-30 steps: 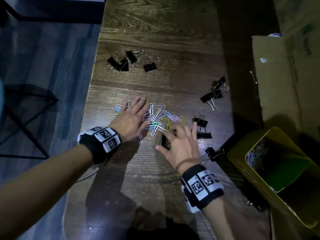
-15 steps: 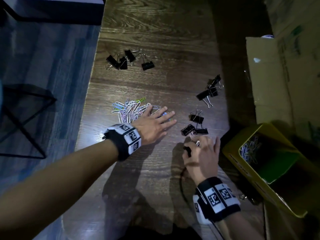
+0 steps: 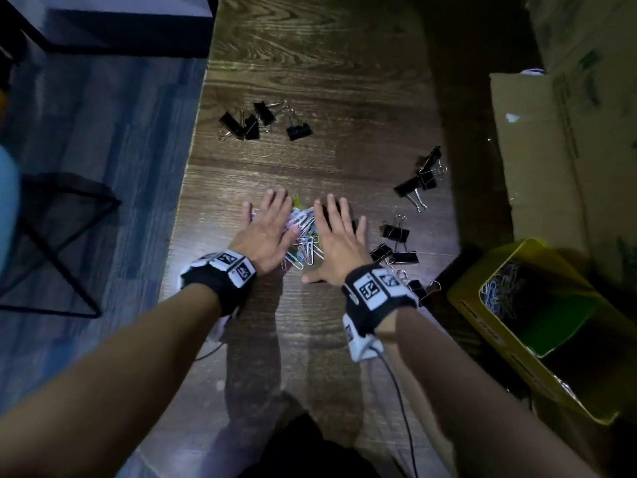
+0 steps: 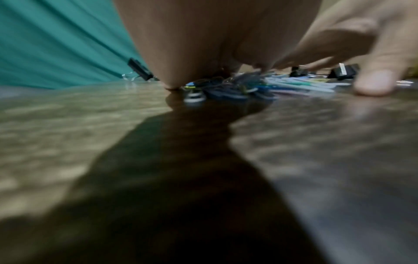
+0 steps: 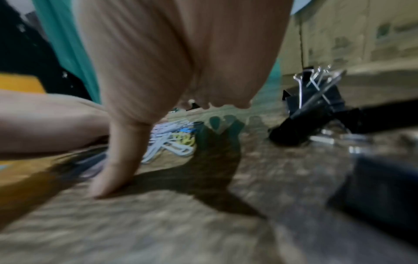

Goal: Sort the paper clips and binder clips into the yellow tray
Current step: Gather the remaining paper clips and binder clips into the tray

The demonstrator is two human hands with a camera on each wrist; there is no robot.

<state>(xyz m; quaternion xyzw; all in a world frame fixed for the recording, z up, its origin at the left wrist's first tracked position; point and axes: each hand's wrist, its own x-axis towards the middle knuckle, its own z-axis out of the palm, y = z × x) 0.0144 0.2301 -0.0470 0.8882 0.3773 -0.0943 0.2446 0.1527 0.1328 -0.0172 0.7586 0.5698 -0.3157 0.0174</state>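
A heap of coloured paper clips (image 3: 303, 232) lies on the wooden table (image 3: 310, 63), hemmed in between two flat hands. The left hand (image 3: 265, 232) lies palm down on the heap's left side, fingers straight and spread, covering part of it. The right hand (image 3: 336, 239) lies palm down on the right side, fingers straight, thumb stretched out along the table towards the person. Neither hand grips anything (the wrist views, though blurred, show fingertips down on the wood beside the clips).

Black binder clips sit in loose groups around them: one group (image 3: 396, 246) just right of the right hand, another (image 3: 422, 181) farther back on the right, and a third (image 3: 258, 120) well apart at the far left of the table. One more binder clip (image 3: 422, 289) lies near the right wrist.

The yellow tray (image 3: 510, 326) stands tilted off the table's right edge, with paper clips already inside one compartment (image 3: 503, 288) and a green one beside it. A cardboard box (image 3: 551, 150) rises behind the tray.
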